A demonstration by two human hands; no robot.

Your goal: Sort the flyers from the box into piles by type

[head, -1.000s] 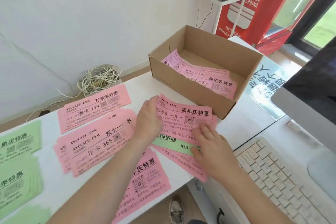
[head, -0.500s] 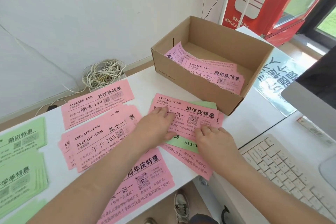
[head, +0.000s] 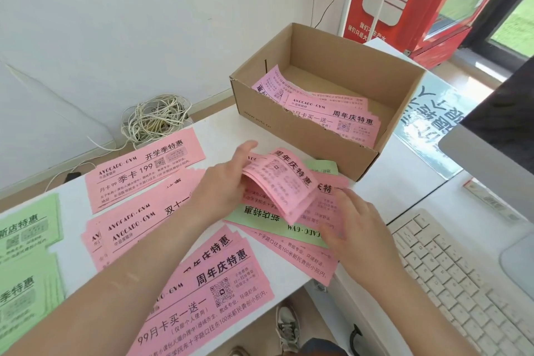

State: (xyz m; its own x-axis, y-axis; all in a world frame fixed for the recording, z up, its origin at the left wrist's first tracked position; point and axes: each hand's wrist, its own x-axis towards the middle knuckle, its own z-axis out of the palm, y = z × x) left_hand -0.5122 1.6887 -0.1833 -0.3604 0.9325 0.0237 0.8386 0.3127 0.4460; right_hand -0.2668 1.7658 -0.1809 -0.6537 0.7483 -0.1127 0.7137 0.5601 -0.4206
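My left hand (head: 222, 185) grips a small stack of pink flyers (head: 289, 182), lifted and tilted above an unsorted pile just in front of the cardboard box (head: 326, 153). A green flyer (head: 260, 215) lies upside down in that pile, among pink ones. My right hand (head: 358, 228) rests on the pile's right side, its fingers blurred. More pink flyers (head: 332, 115) lie in the box. Sorted pink piles lie at the table's front (head: 225, 283), middle (head: 144, 225) and back (head: 144, 170). Green piles (head: 26, 228) sit at the far left.
A white keyboard (head: 462, 283) and a monitor (head: 497, 139) stand on a lower desk at the right. A coil of white cable (head: 156, 118) lies behind the table by the wall. A red cabinet (head: 404, 0) stands behind the box.
My left hand has picked the top pink flyers up off the unsorted pile and tilted them, uncovering more of the green flyer. My right hand shifted slightly right on the pile.
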